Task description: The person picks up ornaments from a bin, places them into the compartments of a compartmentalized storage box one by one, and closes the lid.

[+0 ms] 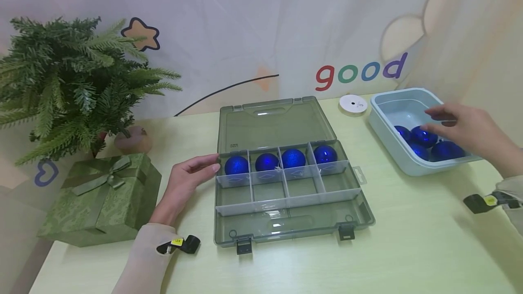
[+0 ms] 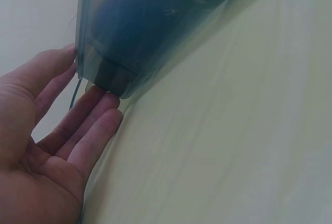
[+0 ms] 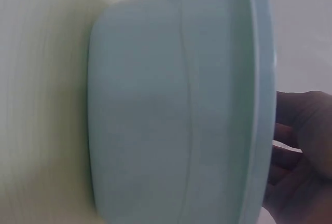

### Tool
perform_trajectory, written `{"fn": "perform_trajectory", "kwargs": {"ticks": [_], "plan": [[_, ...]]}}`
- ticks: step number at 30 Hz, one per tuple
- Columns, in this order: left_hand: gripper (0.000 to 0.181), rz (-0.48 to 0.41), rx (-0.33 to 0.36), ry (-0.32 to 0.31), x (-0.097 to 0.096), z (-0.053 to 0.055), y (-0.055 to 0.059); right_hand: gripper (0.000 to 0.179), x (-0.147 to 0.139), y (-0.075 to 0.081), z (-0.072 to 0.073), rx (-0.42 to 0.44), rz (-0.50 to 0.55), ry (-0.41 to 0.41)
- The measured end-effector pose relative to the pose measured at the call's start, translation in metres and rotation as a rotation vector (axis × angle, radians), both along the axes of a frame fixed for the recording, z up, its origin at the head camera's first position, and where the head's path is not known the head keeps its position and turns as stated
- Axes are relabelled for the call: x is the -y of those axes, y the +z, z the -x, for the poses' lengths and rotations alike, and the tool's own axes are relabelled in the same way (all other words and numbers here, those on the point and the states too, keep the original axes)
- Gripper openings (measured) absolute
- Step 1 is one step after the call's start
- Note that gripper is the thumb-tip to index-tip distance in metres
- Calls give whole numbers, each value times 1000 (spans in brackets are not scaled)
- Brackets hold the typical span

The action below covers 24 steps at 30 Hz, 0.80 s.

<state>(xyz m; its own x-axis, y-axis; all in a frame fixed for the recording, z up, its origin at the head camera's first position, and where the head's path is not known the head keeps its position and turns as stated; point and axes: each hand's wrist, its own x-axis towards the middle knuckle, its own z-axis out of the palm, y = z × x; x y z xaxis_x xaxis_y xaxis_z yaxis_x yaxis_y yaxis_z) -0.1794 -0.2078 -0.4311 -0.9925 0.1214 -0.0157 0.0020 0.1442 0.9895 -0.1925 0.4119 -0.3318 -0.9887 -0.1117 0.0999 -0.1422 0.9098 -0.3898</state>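
Note:
A greenish clear compartment box (image 1: 294, 210) lies with its lid (image 1: 275, 126) swung back. Its back row holds several blue ball ornaments (image 1: 236, 165), one per compartment. My left hand (image 1: 184, 183) touches the box's back left corner with nearly straight fingers; the left wrist view shows its fingertips (image 2: 111, 115) at that corner. Above the light blue tub (image 1: 392, 142) hovers my right hand (image 1: 470, 128), thumb and fingers apart, nothing between them. Several blue balls (image 1: 422, 136) lie inside the tub, close under the thumb. In the right wrist view the tub wall (image 3: 140, 105) hides the fingertips.
A white ribbon spool (image 1: 353, 105) lies behind the box, near the tub. On the left stand a green gift box (image 1: 102, 198) with a bow and a small artificial fir tree (image 1: 77, 80). A printed cloth (image 1: 237, 35) hangs along the table's back edge.

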Motion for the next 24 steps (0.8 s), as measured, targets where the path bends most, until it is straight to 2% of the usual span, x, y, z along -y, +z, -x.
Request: {"fn": "perform_trajectory", "kwargs": {"ticks": [7, 15, 24], "plan": [[44, -2, -2, 0, -1, 0, 0, 50, -10, -7, 2, 26, -59, 26], [44, 1, -3, -1, 0, 0, -1, 55, -16, -13, 5, 149, -84, 39], [43, 0, 0, 8, 0, 1, -1, 54, -18, -17, 6, 97, -129, 68]]}}
